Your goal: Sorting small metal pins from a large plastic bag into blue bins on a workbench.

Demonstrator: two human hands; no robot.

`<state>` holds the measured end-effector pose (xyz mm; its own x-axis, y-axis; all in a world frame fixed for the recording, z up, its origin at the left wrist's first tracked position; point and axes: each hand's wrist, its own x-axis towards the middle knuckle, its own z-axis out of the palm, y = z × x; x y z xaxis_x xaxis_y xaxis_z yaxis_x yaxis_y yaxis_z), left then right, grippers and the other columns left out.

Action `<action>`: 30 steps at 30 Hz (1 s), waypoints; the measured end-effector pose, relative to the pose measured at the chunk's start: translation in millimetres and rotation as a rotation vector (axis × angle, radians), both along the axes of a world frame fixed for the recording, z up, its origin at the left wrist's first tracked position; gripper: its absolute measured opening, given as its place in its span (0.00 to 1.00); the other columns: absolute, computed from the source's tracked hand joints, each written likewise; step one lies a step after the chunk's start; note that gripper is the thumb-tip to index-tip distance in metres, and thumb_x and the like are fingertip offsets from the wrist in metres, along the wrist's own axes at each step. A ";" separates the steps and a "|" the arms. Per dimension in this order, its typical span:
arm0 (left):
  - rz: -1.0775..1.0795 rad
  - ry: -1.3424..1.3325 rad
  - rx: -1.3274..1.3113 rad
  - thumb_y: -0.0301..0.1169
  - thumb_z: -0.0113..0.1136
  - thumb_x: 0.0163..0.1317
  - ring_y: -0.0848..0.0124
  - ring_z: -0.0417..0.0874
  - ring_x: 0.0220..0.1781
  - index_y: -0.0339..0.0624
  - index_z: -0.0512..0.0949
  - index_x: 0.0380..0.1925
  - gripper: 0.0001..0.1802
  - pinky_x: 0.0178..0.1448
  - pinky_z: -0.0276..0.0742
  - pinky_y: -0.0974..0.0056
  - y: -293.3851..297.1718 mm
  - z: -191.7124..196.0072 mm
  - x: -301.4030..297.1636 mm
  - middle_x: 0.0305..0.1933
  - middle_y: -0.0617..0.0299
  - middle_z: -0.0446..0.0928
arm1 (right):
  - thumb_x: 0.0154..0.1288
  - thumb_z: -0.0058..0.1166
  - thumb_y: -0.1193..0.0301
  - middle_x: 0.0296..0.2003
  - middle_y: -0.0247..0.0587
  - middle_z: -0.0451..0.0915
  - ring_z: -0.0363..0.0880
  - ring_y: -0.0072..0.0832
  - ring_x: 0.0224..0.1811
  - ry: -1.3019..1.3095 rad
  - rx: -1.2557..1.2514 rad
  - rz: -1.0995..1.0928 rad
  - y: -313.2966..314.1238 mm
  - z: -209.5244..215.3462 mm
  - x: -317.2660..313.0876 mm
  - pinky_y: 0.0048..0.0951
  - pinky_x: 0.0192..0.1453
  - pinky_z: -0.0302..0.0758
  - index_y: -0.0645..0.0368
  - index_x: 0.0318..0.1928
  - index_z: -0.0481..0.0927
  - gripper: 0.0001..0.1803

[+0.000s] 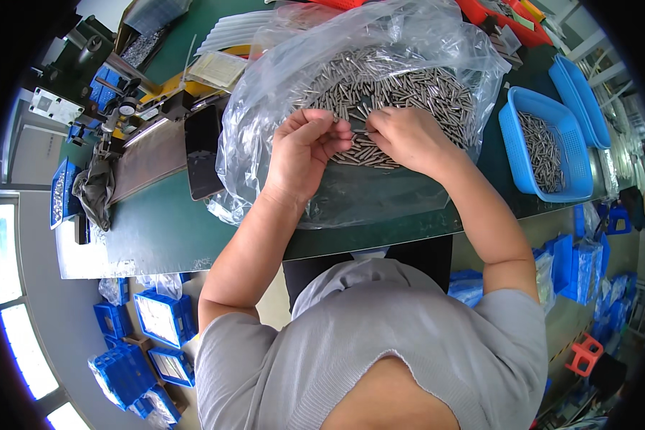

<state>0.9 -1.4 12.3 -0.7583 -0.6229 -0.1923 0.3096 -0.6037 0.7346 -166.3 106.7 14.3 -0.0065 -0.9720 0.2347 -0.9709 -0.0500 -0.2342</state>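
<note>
Over a heap of small metal pins [437, 97], my two hands are close together. My left hand [301, 152] is closed in a pinch, palm turned partly up, at one end of a thin metal pin [359, 131]. From the other side, my right hand [412, 137] pinches with its back up, its fingertips hiding the rest of that pin. The heap lies on a large clear plastic bag [254, 136], spread open on the green table [158, 233]. More loose pins lie just under and behind my fingers.
Right of the bag, a blue plastic basket [510, 136] holds similar pins, with another blue basket [584, 93] beside it. A dark phone-like slab [203, 154] lies left of the bag, near a metal fixture [125, 107] and a grey cloth [93, 188]. Red trays [527, 32] stand behind.
</note>
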 end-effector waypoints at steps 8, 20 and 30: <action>-0.061 -0.022 0.000 0.23 0.50 0.62 0.62 0.82 0.33 0.34 0.71 0.33 0.03 0.39 0.81 0.62 0.4 -1.3 -0.5 0.32 0.49 0.78 | 0.56 0.56 0.70 0.28 0.39 0.79 0.78 0.34 0.28 -0.378 0.042 -0.064 4.1 9.5 -6.8 0.32 0.32 0.73 0.60 0.32 0.76 0.07; -0.174 0.022 -0.068 0.24 0.51 0.63 0.63 0.82 0.35 0.33 0.70 0.34 0.04 0.43 0.81 0.63 5.6 -4.6 -3.5 0.35 0.49 0.78 | 0.61 0.54 0.71 0.27 0.32 0.79 0.72 0.15 0.29 -1.126 0.190 0.040 3.5 3.5 -3.0 0.19 0.34 0.70 0.64 0.37 0.78 0.08; -0.263 0.037 -0.007 0.24 0.50 0.63 0.63 0.82 0.38 0.33 0.71 0.35 0.04 0.45 0.81 0.62 9.3 -3.8 -4.6 0.35 0.49 0.78 | 0.60 0.55 0.69 0.25 0.22 0.74 0.64 0.07 0.24 -1.223 -0.133 -0.066 5.8 11.9 -1.5 0.12 0.24 0.58 0.57 0.35 0.80 0.06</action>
